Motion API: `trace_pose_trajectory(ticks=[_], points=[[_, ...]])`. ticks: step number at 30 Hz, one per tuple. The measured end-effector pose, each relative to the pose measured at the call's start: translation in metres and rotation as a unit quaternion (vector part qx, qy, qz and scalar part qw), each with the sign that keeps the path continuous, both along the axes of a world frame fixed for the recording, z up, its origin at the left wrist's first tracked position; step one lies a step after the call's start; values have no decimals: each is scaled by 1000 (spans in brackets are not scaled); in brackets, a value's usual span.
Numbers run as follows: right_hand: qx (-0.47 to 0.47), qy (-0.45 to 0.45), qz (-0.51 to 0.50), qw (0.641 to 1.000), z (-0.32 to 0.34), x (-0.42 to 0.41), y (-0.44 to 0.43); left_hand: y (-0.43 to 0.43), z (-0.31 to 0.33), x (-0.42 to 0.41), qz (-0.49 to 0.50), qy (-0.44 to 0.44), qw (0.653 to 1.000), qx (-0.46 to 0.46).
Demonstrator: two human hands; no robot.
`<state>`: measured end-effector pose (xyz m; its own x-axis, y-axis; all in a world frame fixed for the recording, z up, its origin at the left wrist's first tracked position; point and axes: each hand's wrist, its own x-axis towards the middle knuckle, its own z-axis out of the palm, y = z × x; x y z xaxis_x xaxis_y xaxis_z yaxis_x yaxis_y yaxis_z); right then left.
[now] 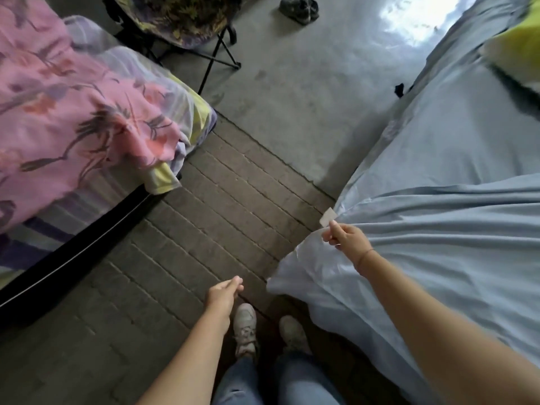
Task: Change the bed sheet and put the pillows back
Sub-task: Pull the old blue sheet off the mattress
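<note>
Right hand (pixel 347 239) at 4 o'clock pinches the edge of the light blue bed sheet (pixel 453 214), by its white tag (pixel 327 216). The sheet lies spread over the bed from 1 to 5 o'clock. Left hand (pixel 223 293) at 6 o'clock is loosely curled and holds nothing. Yellow-green pillow (pixel 517 51) at 2 o'clock. Pink floral blanket (pixel 58 112) at 9 o'clock.

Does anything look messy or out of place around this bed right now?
Yes. The light blue sheet is wrinkled and its near corner hangs loose, untucked, where the right hand pinches it beside a white tag. A small dark item lies at the sheet's far edge; I cannot tell what it is.
</note>
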<state>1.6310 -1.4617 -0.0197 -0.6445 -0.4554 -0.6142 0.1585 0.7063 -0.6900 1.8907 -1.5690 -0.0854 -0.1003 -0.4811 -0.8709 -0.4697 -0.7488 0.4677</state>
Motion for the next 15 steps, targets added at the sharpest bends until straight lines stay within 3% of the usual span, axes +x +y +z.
trace_pose_trajectory(ticks=[8,15], points=[[-39,25,-144,989,51,-30,32,-39,53,-53,-107,61,992,-24],[-73,39,-246,966,79,-74,47,-80,106,-150,-195,150,967,-65]])
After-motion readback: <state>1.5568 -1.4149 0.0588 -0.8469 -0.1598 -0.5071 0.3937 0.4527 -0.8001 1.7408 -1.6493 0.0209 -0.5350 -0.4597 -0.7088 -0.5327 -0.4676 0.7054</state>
